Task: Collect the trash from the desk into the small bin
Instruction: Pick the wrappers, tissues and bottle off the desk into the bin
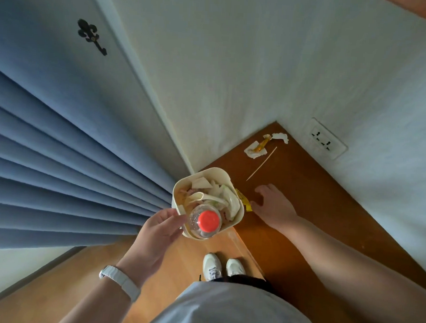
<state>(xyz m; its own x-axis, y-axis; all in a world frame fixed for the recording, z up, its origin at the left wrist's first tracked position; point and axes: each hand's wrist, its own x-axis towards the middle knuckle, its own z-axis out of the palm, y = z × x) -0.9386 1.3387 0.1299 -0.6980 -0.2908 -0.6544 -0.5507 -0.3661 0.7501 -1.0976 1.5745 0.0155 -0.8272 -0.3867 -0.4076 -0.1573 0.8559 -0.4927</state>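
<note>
Cream plastic, that's the small bin [206, 200], and from the head view it's already stuffed: crumpled paper on top and a clear bottle [205, 220] with an orange cap poking out at the near side. My left hand [160, 229] grips the bin's near rim, fingers [176, 225] pinching the wall, holding it right at the worktop [303, 203] edge, I'd guess so scraps can be swept straight in. My right hand [273, 205] lies on the worktop just beside the bin, fingers spread, next to a yellow wrapper [245, 201] touching the bin's side. Left to grab: a thin wooden skewer [261, 164] and torn wrapper bits [259, 145] tucked into the far corner. Walls close off two sides there, and a wall socket [327, 140] sits near the scraps, so the only open room is toward me. Blue curtain [58, 165] crowds the bin's left.
</note>
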